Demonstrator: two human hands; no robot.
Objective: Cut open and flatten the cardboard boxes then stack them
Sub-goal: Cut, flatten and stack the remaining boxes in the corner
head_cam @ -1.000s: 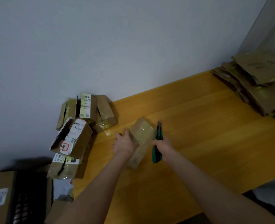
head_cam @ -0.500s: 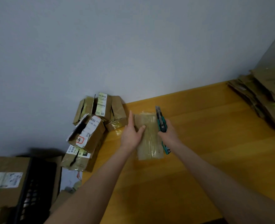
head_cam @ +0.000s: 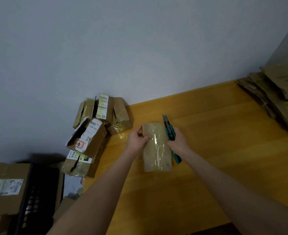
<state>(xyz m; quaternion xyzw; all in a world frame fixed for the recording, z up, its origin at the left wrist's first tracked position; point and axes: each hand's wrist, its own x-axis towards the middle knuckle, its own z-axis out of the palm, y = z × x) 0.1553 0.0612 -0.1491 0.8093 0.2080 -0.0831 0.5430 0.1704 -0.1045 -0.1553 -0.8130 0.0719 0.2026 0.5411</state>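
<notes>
Brown cardboard box [head_cam: 156, 155], small, oblong and glossy with clear tape, lies flat on the yellow wooden worktop [head_cam: 216, 150] close to the middle of the view, its long side running from 6 to 12 o'clock. Nearest the camera, two bare forearms reach in from the lower edge and are cut off there. At 8 o'clock, off the worktop's end, a black slatted plastic crate [head_cam: 31, 197] stands beside a large brown carton with a white label [head_cam: 2, 189]. Both are cropped by the frame, and the crate's inside is too dark to make out.

Further in, the left hand [head_cam: 138, 139] has the box by its 10 o'clock corner. The grip is closed round it, thumb pressed on the top face, fingers curled over the edge with their tips out of sight. The right hand [head_cam: 178, 141] sits at the box's 3 o'clock edge, its grip wrapped tight about a green and black utility knife [head_cam: 169, 128]. The blade is out and points to 12 o'clock just beside the far right corner; whether it touches the cardboard I cannot tell.

Beyond, at 10 o'clock, a heap of torn, labelled brown boxes [head_cam: 92, 133] sits against the pale grey wall [head_cam: 122, 48]; what it rests on is unclear. Far off at 2 o'clock, a stack of flattened cardboard sheets [head_cam: 275, 99] runs out of frame.
</notes>
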